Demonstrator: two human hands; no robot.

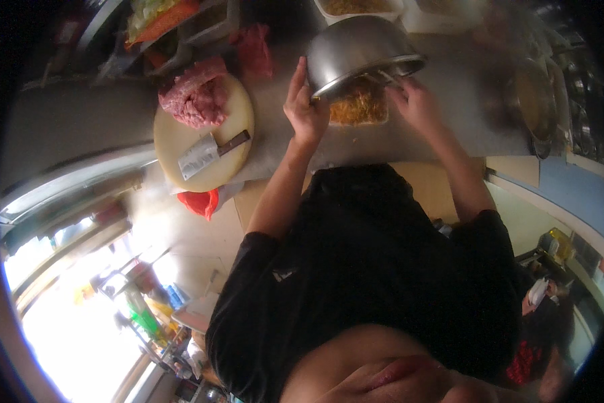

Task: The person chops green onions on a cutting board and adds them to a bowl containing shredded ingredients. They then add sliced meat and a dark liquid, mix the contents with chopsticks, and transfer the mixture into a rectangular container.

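Observation:
A steel mixing bowl [355, 54] is tipped over a container of orange shredded food [359, 107] on the metal counter. My left hand [306, 111] grips the bowl's left rim, fingers stretched up along its outer wall. At the opposite side, my right hand [416, 104] is closed near the rim. Thin pale sticks [384, 77] run from its fingers into the bowl's mouth; whether they are chopsticks or another utensil is too blurred to tell. The bowl's inside is mostly hidden, and its wall covers the container's far part.
Left of my arms, a round cutting board [171, 151] carries raw meat [198, 97] and a cleaver [204, 154]. Food tubs [359, 8] stand behind the bowl. A red cloth-like piece [253, 50] lies farther left. Another person's hand [550, 289] shows at lower right.

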